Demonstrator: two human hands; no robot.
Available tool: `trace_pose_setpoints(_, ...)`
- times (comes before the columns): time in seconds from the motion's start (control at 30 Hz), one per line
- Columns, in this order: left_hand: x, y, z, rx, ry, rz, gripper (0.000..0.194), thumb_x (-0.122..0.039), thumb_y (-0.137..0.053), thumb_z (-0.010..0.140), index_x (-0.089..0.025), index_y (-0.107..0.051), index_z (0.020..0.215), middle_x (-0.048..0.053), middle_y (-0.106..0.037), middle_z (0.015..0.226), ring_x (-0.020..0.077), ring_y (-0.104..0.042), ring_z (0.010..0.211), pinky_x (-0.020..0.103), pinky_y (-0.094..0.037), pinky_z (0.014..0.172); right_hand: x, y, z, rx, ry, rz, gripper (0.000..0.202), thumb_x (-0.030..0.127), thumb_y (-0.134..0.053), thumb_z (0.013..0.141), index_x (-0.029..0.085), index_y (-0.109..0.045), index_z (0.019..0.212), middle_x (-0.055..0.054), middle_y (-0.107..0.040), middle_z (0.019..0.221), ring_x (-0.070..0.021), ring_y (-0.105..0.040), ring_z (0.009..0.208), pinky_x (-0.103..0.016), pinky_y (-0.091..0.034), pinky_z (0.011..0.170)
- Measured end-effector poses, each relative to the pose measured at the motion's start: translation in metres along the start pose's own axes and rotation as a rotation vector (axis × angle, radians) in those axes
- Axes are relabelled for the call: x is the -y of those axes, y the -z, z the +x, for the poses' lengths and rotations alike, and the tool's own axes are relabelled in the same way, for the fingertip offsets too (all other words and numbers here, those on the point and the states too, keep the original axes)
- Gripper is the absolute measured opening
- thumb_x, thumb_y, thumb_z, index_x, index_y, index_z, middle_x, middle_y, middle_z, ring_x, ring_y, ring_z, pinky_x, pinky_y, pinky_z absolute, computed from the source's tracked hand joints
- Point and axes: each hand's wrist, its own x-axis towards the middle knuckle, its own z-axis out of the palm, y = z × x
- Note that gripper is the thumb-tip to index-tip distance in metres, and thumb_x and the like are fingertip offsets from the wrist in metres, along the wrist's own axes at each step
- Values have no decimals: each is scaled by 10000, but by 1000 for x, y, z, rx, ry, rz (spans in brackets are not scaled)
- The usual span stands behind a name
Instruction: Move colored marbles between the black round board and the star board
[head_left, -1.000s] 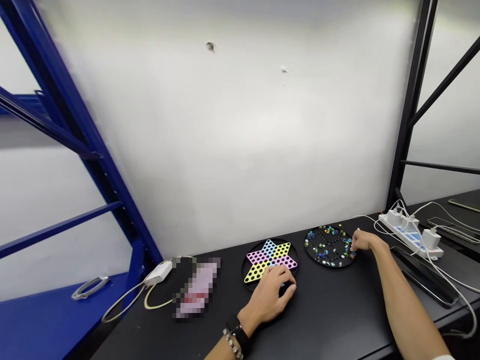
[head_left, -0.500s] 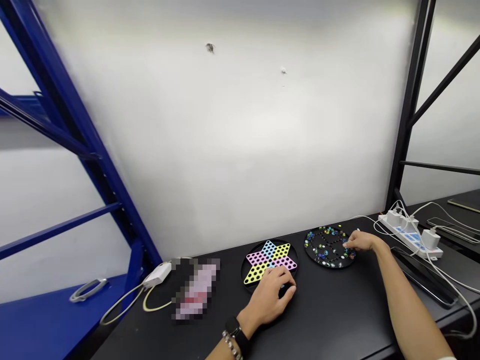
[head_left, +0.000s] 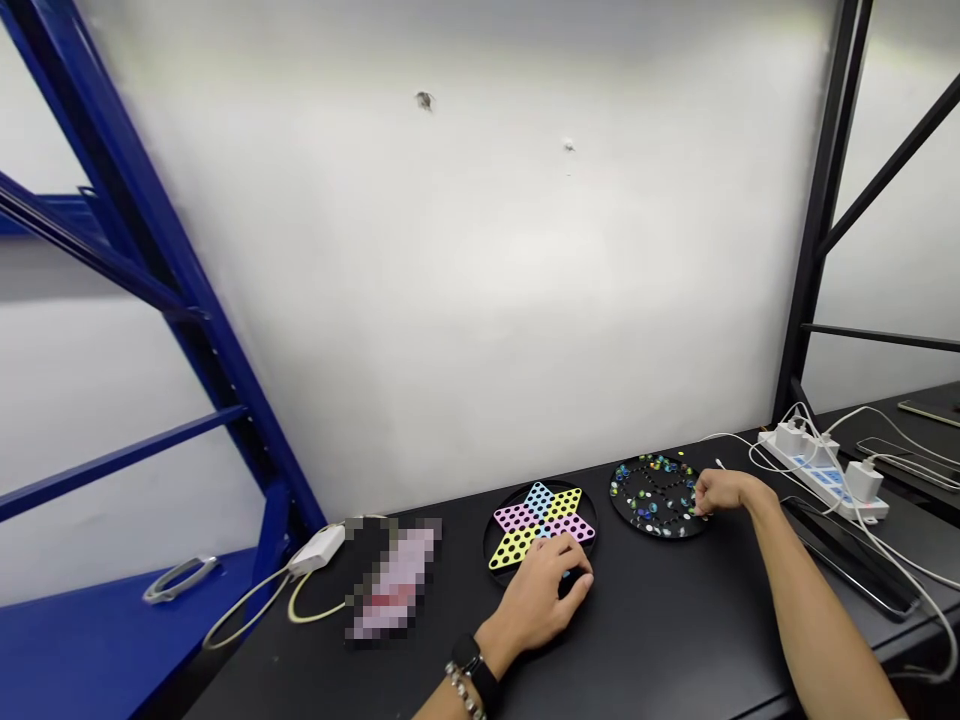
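A black round Chinese checkers board [head_left: 515, 545] lies on the black table, its star in yellow, pink and light blue with dark holes. My left hand [head_left: 541, 590] rests over its near side, fingers curved and thumb apart, with a light blue point showing between them. Farther right is a black round tray [head_left: 658, 532] strewn with many coloured glass marbles [head_left: 651, 507]. At the tray's right rim is my right hand [head_left: 720, 491], thumb and fingertips drawn together in a pinch among the marbles. What lies between those fingertips is too small to make out.
A white power strip [head_left: 829, 478] with plugs and cables sits at the right, beside a dark glossy flat object [head_left: 851, 560]. On the left are a white adapter [head_left: 318, 549] with a cable and a blurred pink item [head_left: 401, 580]. A white wall [head_left: 487, 300] stands behind.
My right hand has drawn its stretched fingers in and closed them at the tray's right rim, shifting slightly to the right. My left hand stays in place on the board.
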Motion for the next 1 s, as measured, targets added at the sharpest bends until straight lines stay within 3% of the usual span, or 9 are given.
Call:
trace_pose_setpoints(0.07, 0, 0, 0, 0, -4, -2, 111, -271, -547, 921, -234, -651, 910, 32, -664, 984, 204, -592, 903, 366, -430, 890, 1, 3, -2, 0, 82, 168, 302, 426, -769, 656, 169, -616, 611, 72, -436, 461, -65, -329, 442, -210, -254, 445)
trace_pose_setpoints(0.13, 0, 0, 0, -5, -7, -3, 119, -277, -545, 923, -234, -655, 909, 31, -663, 980, 201, -594, 898, 360, -435, 888, 3, 8, -3, -21, 178, 498, 351, 514, -676, 768, 180, -583, 710, 94, -379, 489, -50, -230, 417, -200, -199, 408)
trace_pose_setpoints(0.23, 0, -1, -1, -11, -2, -1, 113, -278, -552, 922, -237, -657, 910, 26, -660, 988, 198, -593, 899, 351, -440, 883, 6, 13, -1, -124, 303, 1051, 309, 502, -596, 842, 205, -523, 793, 103, -355, 548, -44, -158, 392, -191, -156, 368)
trace_pose_setpoints(0.33, 0, -1, -1, -3, 13, 3, 97, -270, -564, 917, -240, -656, 910, 19, -659, 994, 198, -591, 902, 354, -437, 885, 6, 9, 11, -303, 284, 1234, 264, 467, -532, 872, 208, -524, 818, 82, -381, 562, -55, -190, 373, -191, -171, 354)
trace_pose_setpoints(0.4, 1, -2, -1, -1, 14, 5, 92, -270, -568, 915, -241, -655, 906, 18, -659, 993, 198, -593, 902, 351, -437, 882, 6, 1, 21, -509, 142, 1017, 285, 466, -481, 892, 202, -553, 811, 53, -425, 549, -79, -271, 377, -208, -229, 369)
trace_pose_setpoints(0.47, 1, -1, -1, -3, 7, 0, 98, -273, -563, 917, -239, -654, 903, 21, -660, 990, 197, -597, 905, 346, -439, 881, 7, -10, 30, -676, -7, 686, 293, 433, -477, 891, 188, -606, 798, -5, -520, 579, -134, -452, 465, -245, -346, 447)
trace_pose_setpoints(0.53, 1, -1, -1, -4, 1, -6, 111, -275, -550, 923, -235, -652, 904, 27, -661, 991, 199, -599, 909, 345, -439, 880, 9, -19, 36, -736, -109, 333, 281, 375, -472, 901, 177, -665, 849, -75, -639, 724, -211, -615, 694, -291, -442, 608)
trace_pose_setpoints(0.67, -1, 1, -1, 10, 6, -7, 111, -267, -544, 924, -231, -646, 903, 29, -661, 1000, 200, -601, 912, 355, -435, 881, 16, -30, 39, -617, -220, -263, 317, 321, -397, 976, 183, -664, 1075, -144, -694, 1071, -285, -659, 1006, -356, -454, 828)
trace_pose_setpoints(1.0, -1, 1, -3, 11, 25, -7, 73, -231, -562, 911, -234, -633, 896, 15, -651, 1006, 191, -600, 910, 349, -426, 892, 28, -31, 32, -481, -257, -444, 345, 273, -355, 1005, 112, -625, 1148, -201, -672, 1178, -324, -653, 1093, -367, -458, 843)
